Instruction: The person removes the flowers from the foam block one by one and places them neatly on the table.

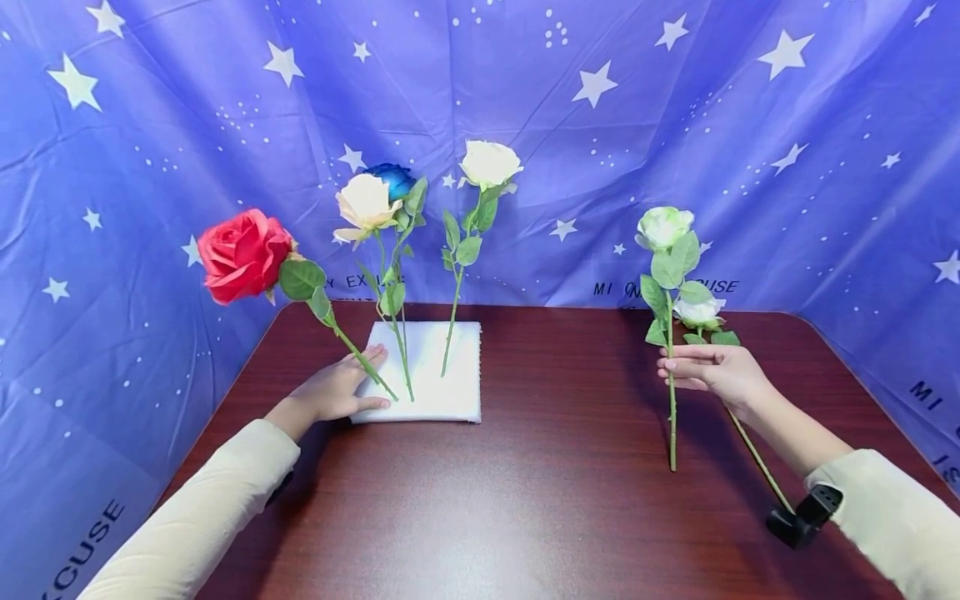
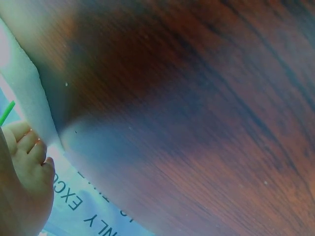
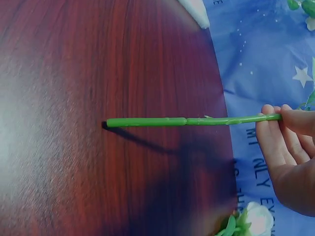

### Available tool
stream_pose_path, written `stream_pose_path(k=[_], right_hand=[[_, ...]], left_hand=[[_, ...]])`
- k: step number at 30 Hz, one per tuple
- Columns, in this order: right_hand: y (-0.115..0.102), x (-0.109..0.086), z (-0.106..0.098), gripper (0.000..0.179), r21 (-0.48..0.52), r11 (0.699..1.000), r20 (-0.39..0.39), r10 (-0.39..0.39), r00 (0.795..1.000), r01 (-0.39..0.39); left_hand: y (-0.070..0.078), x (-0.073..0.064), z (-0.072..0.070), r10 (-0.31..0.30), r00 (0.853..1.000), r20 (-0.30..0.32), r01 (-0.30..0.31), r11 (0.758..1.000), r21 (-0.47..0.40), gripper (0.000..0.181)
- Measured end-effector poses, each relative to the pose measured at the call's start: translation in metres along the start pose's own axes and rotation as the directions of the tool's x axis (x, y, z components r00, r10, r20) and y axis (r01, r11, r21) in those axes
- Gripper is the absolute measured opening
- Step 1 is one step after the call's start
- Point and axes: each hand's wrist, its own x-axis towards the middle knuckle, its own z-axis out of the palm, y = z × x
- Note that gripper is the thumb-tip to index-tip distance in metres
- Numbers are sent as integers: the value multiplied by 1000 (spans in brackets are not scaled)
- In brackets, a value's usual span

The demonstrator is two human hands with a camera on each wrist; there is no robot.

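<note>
My left hand [image 1: 337,387] rests on the left side of a white foam block [image 1: 457,400], thumb and fingers spread apart. In the left wrist view, that hand [image 2: 29,172] lies against the block's edge [image 2: 29,93]. A red rose [image 1: 246,254] leans left over this hand, its stem in the foam. A cream rose [image 1: 366,204], a blue rose [image 1: 392,179] and a white rose [image 1: 490,164] stand behind it. With thumb and fingers, my right hand [image 1: 716,373] pinches the stem of a greenish-white rose [image 1: 664,227], held nearly upright. Its bare stem end [image 3: 142,122] shows in the right wrist view.
Another white rose [image 1: 699,312] lies on the dark wood table [image 1: 555,467], partly hidden behind the right hand, its stem running toward the front right. A blue star-patterned cloth [image 1: 525,75] hangs around the back and sides. A black wrist device [image 1: 804,517] sits at the right cuff.
</note>
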Motion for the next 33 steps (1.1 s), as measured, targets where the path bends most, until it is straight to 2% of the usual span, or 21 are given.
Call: stream_pose_path(k=[4, 6, 8, 9, 13, 16, 22, 26, 28, 33], right_hand=[[-5, -10, 1, 23, -53, 995, -82, 77, 994, -81], [-3, -11, -3, 24, -62, 993, -105, 91, 990, -98], [17, -3, -24, 29, -85, 992, -125, 82, 989, -93], [20, -2, -27, 30, -83, 993, -131, 77, 988, -88], [18, -4, -34, 23, -70, 995, -75, 69, 995, -74], [3, -15, -25, 21, -91, 992, -15, 87, 996, -88], [-31, -40, 7, 20, -82, 991, 37, 107, 994, -103], [-38, -46, 14, 24, -88, 989, 34, 127, 991, -123], [-39, -47, 15, 26, -97, 983, 6, 157, 988, -156], [-37, -47, 13, 28, -69, 976, 13, 208, 978, -206]], left_hand=[[0, 0, 0, -9, 1000, 3, 9, 1000, -7, 90], [0, -1, 0, -12, 1000, 3, 12, 1000, -11, 91], [0, -1, 0, -18, 1000, 5, 18, 1000, -14, 91], [0, -1, 0, -20, 1000, 5, 20, 1000, -16, 91], [1, -2, 0, -22, 1000, 6, 22, 1000, -18, 90], [1, -2, 0, -14, 1000, 3, 14, 1000, -16, 90], [1, -2, 0, -8, 1000, 0, 8, 1000, -11, 90], [1, -1, 0, -9, 1000, 2, 9, 1000, -5, 90], [1, -1, 0, -8, 1000, 2, 8, 1000, -2, 90], [1, -1, -1, -7, 1000, 1, 7, 1000, -3, 90]])
